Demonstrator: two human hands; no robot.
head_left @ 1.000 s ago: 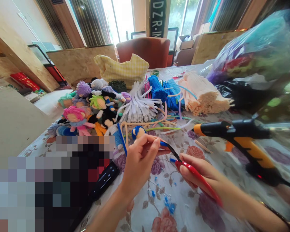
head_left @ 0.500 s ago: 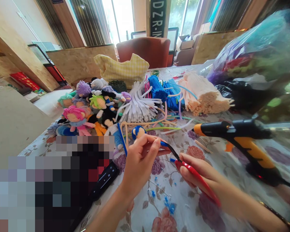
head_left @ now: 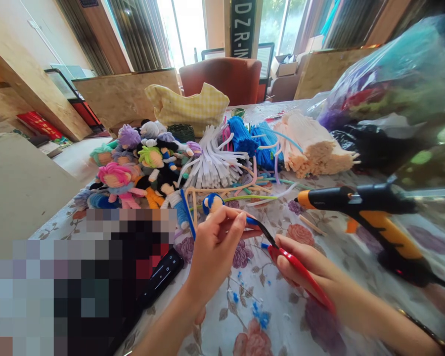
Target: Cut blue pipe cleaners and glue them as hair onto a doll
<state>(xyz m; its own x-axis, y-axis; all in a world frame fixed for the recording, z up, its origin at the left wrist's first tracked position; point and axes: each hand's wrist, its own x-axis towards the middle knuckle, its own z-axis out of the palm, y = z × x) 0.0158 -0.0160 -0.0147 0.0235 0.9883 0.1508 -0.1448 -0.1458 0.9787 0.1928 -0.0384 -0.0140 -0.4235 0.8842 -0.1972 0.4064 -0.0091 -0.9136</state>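
Note:
My left hand (head_left: 215,244) pinches a short blue pipe cleaner (head_left: 251,221) between thumb and fingers. My right hand (head_left: 315,259) is closed round the red handles of a pair of scissors (head_left: 306,278). Their dark, bent blades point up and left and meet the blue pipe cleaner's end. Just beyond my left fingers lies a small doll's head with blue hair (head_left: 212,201), its lower part hidden by that hand. Beside the blades, a short blue piece (head_left: 265,245) shows. Blue fluff trimmings (head_left: 260,315) are scattered on the flowered tablecloth (head_left: 222,341) below.
An orange-and-black hot glue gun (head_left: 387,232) stands at right. Dolls (head_left: 118,180) are heaped at left, behind a phone (head_left: 163,274). Bundles of white (head_left: 217,160), blue (head_left: 243,136) and peach pipe cleaners (head_left: 311,146) lie farther back. A plastic bag (head_left: 389,74) bulges at back right.
Both hands, the pipe cleaner and the scissors keep nearly the same place. The scissors' red handle has shifted very slightly.

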